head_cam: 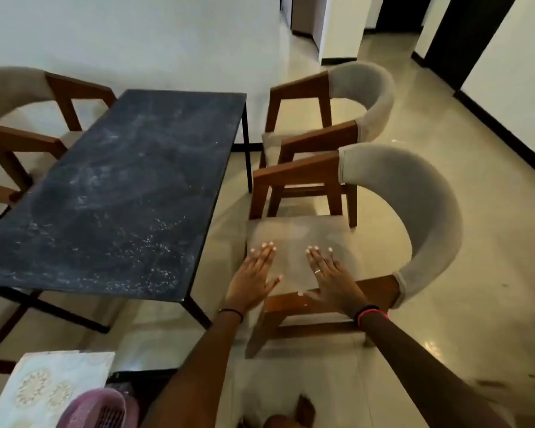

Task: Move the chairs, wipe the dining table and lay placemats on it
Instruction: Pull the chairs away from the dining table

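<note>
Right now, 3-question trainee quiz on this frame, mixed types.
1. True or false: both hands, left hand and right hand, are flat and open over the near chair.
2. The dining table top is: A clean, B smeared with whitish marks, C covered with placemats.
3. Fill in: the patterned placemat lies at the picture's bottom ____.

Key: 1 true; 2 B; 3 left.

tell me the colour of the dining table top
Dark blue-black with whitish smears, dining table top, head view.
</note>
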